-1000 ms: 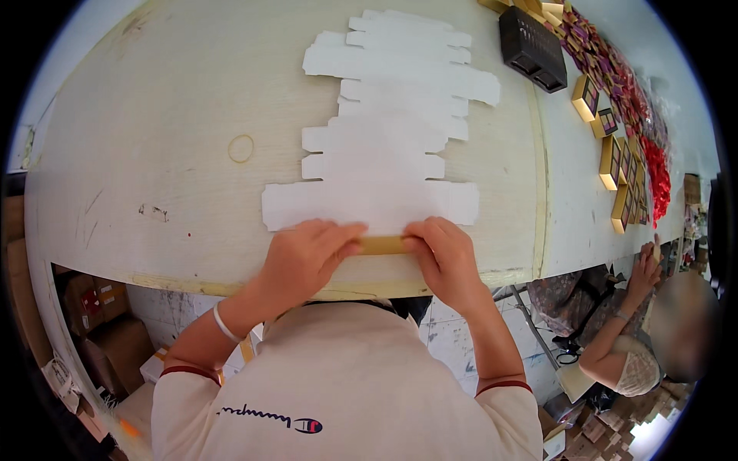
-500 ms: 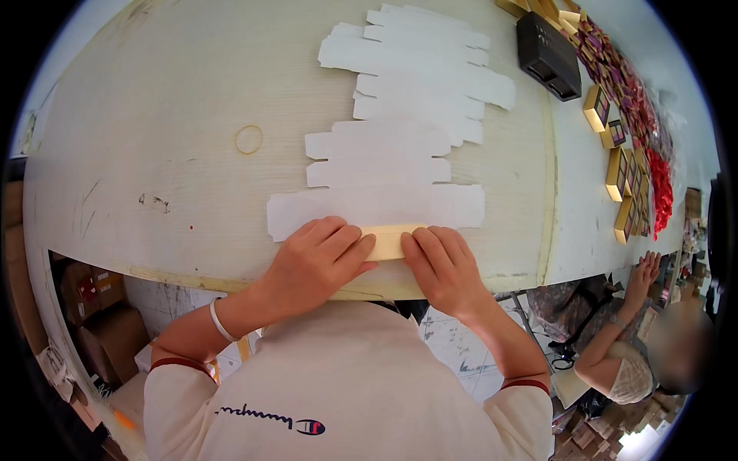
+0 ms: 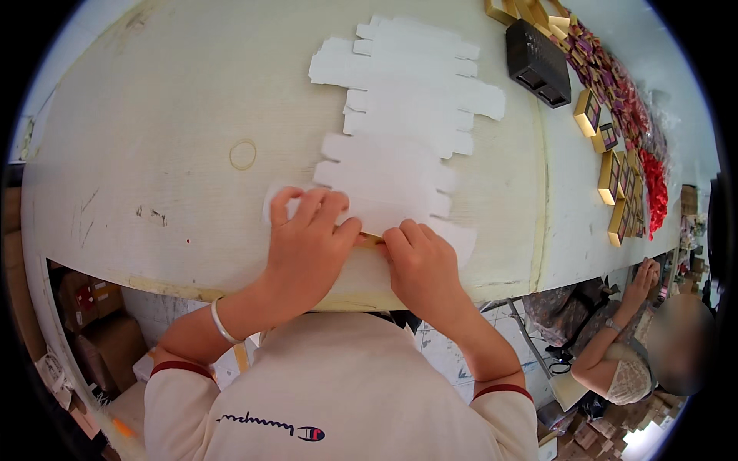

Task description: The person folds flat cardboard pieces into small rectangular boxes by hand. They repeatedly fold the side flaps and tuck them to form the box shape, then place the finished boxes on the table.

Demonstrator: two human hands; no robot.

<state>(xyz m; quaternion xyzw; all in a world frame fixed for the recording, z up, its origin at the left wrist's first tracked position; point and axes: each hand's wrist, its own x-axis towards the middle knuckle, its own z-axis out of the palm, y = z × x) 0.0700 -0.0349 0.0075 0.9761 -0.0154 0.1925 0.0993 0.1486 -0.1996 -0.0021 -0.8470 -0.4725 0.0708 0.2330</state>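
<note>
Gold card (image 3: 373, 240), a narrow and mostly hidden piece, is showing between the two hands near the middle of the frame. The right hand (image 3: 419, 257) is pinching its right end between thumb and fingertips. The left hand (image 3: 306, 240) is arching with its fingers curled and spaced apart, its thumb reaching the left end; whether it is gripping, I cannot tell. White card blanks (image 3: 403, 96) are lying flat, overlapping, from beside the hands up to the top of the frame. Left of them, a thin yellowish ring (image 3: 243, 140) is resting on the pale table (image 3: 146, 107). A black box (image 3: 537, 63) is sitting at upper right, and gold boxes (image 3: 610, 177) are standing along the right side, beside a red heap (image 3: 655, 200).
</note>
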